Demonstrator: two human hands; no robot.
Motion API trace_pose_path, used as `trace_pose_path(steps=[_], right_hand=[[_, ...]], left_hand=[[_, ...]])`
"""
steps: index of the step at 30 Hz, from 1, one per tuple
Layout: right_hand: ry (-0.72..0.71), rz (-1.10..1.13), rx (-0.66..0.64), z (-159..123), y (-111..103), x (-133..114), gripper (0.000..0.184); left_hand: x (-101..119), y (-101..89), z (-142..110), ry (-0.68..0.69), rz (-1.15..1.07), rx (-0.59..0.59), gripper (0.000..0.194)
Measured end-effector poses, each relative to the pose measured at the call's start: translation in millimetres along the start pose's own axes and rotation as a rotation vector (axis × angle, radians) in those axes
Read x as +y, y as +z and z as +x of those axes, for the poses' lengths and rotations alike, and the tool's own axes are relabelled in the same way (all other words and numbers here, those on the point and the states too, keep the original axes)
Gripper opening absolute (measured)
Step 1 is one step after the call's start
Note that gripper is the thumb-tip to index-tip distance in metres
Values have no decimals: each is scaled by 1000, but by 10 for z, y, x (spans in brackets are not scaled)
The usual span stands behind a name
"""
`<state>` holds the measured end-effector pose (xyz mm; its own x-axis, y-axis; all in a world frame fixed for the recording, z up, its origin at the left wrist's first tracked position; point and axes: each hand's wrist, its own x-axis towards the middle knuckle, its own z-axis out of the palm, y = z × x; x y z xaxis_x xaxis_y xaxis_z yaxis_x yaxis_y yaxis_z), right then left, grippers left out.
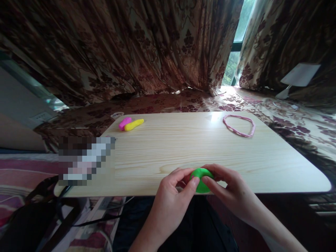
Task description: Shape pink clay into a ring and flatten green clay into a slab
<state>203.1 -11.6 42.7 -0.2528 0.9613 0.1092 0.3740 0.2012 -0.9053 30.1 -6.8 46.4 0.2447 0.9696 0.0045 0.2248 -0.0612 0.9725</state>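
Between my two hands, over the front edge of the table, is a rounded, flattened lump of bright green modelling clay. My left hand grips its left side, with the thumb pressed on the face. From the right, my right hand holds it with its thumb on the front and fingers curled behind. A small pink spot shows near the left thumb. At the far left of the table lie a pink clay piece and a yellow clay roll, touching each other. Fingertips behind the green clay are hidden.
The light wood table has rounded corners. A twisted pink loop lies at its far right. A blurred-out flat object with a dark cable is at the left edge. Beyond stand a white lamp and patterned curtains.
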Motion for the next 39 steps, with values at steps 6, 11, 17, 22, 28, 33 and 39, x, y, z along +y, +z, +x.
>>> trace_pose_path(steps=[6,11,17,22,28,33,39], right_hand=[[62,63,-6,-15,15,-10,13],[82,160,-8,-21,-8,-60,14],[126,295,-23,-9,-6,-88,13],[147,378,-22,-11,-52,-78,11],[153,359,-32,-29,-109,-63,10],[152,333,-33,-23,-127,-39,11],[157,325,-29,-37,-170,-8,10]], left_hand=[[-13,11,-9,-101,-148,-56,28],[23,11,-19,-63,-197,-83,23],[31,-4,-29,-60,-292,-34,17],[-3,-29,-29,-47,-264,-25,19],[-10,-55,-21,-81,-300,-76,21],[-22,-74,-19,-89,-260,-52,25],[-14,-90,-15,-69,-227,-39,29]])
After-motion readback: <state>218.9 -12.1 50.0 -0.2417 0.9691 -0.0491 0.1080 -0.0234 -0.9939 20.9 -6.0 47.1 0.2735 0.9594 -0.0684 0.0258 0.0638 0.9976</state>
